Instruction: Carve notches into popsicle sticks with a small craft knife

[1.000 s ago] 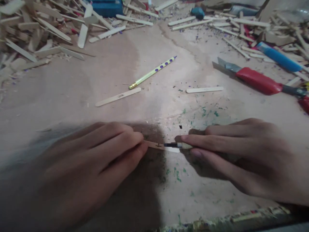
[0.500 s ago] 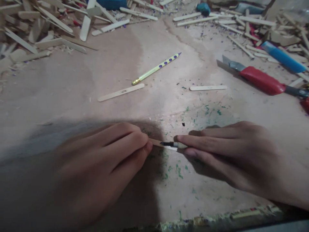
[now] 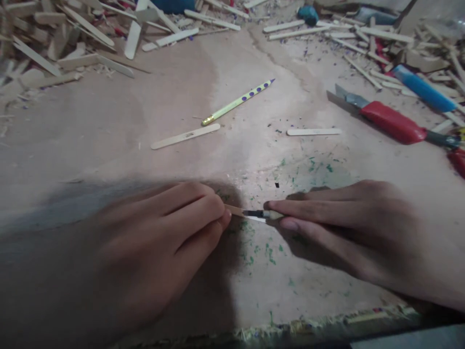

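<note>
Pinched in the fingers of my left hand is one end of a wooden craft stick, lying low over the board; most of it is hidden by the fingers. My right hand is closed on a slim tool with a dark tip, a metal collar and a pale handle. Its tip meets the stick just right of my left fingertips. A bright white strip shows under the tool, and I cannot tell whether it is part of the stick. The exact kind of tool is unclear.
A spotted pencil and two craft sticks lie beyond my hands. At the right is a red-handled cutter beside a blue piece. Heaps of sticks line the back. Green shavings dot the board.
The view has shifted very slightly. Both hands keep their grips, and the tool's tip stays on the stick with hardly any movement.
</note>
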The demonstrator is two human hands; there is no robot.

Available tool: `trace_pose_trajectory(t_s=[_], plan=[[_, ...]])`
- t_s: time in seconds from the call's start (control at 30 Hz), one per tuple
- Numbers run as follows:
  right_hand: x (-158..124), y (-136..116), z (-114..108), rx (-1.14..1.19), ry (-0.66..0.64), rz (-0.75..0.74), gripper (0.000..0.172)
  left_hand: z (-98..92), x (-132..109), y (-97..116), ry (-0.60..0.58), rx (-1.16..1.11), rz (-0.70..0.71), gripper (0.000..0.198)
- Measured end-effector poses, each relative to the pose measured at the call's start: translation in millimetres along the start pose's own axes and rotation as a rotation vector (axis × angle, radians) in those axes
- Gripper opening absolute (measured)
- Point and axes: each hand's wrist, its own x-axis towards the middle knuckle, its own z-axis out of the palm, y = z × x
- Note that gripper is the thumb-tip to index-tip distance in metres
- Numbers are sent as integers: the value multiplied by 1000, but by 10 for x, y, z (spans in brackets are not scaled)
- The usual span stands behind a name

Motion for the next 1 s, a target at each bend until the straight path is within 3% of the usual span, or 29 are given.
trace_pose_trajectory(t_s=[0.1, 0.27, 0.47, 0.63, 1.0], plan=[[-40, 39, 12, 14, 61, 39, 29, -11, 17, 28, 18, 22, 29, 48], [-23, 62, -21, -17, 9, 39, 29, -22, 14, 7, 33, -12, 43, 38], [24, 27, -109, -27, -49, 29, 29, 140, -51, 118, 26, -29, -77, 38], [20, 14, -109, -28, -37, 27, 29, 244, -123, 216, 10, -47, -77, 38], [55, 61, -68, -39, -30, -35, 30, 72, -38, 123, 12, -62, -106, 41]])
